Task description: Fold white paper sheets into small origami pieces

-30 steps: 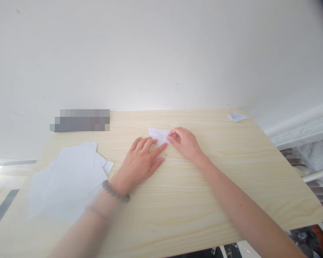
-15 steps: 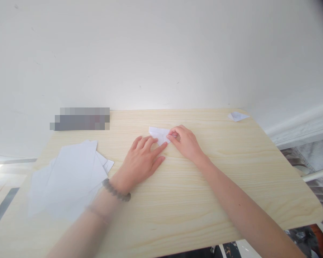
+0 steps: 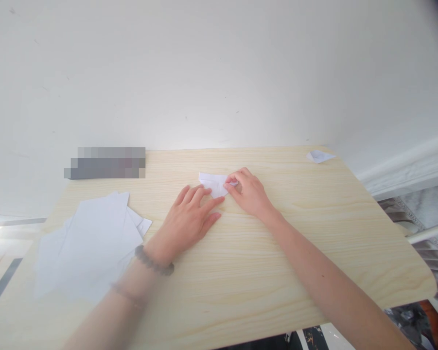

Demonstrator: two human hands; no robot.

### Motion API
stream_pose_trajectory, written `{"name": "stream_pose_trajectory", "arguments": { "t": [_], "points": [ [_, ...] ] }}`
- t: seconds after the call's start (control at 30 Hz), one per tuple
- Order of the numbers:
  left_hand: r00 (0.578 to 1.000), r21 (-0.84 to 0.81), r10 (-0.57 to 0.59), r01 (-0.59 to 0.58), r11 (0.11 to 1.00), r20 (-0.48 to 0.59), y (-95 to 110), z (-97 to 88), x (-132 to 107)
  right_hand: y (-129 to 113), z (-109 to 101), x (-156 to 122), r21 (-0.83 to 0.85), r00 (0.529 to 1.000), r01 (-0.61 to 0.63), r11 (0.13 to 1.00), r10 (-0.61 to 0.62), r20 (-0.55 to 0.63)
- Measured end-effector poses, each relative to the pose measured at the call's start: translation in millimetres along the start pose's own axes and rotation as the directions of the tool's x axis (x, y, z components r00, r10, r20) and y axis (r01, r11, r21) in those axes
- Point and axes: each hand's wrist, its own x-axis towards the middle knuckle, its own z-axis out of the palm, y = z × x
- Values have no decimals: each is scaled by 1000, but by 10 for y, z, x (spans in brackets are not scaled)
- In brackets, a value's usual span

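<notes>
A small folded white paper point(image 3: 216, 183) lies flat near the middle of the table. My left hand point(image 3: 191, 214) rests with spread fingers, its fingertips on the paper's near edge. At the paper's right end, my right hand point(image 3: 248, 191) pinches the edge between thumb and fingers. Part of the paper is hidden under those fingers. A dark beaded bracelet point(image 3: 153, 262) circles my left wrist.
Loose white sheets point(image 3: 95, 238) lie in an overlapping pile on the left of the wooden table point(image 3: 240, 282). At the far right corner sits another folded paper point(image 3: 320, 156). A blurred-out dark object point(image 3: 105, 165) stands at the back left, by the wall point(image 3: 204, 73).
The view has shifted slightly, so everything appears a little further left. Both hands keep nearly the same hold on the folded paper.
</notes>
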Motion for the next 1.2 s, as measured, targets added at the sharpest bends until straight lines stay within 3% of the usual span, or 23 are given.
{"name": "stream_pose_trajectory", "arguments": {
  "t": [0.23,0.67,0.97,1.2],
  "points": [
    [1000,-23,1,-1,1000,-13,-13,17,-4,-4,-104,-33,94,995,4,996,-14,99],
    [1000,-2,7,-7,1000,-6,-18,16,-6,118,-157,74,316,992,-91,944,59,111],
    [999,-13,7,-8,1000,-40,-21,47,-26,98,-82,40,250,998,-62,966,60,16],
    [998,-33,16,-18,999,-53,-18,46,-27,52,-80,12,143,997,-49,989,39,73]
  ]
}}
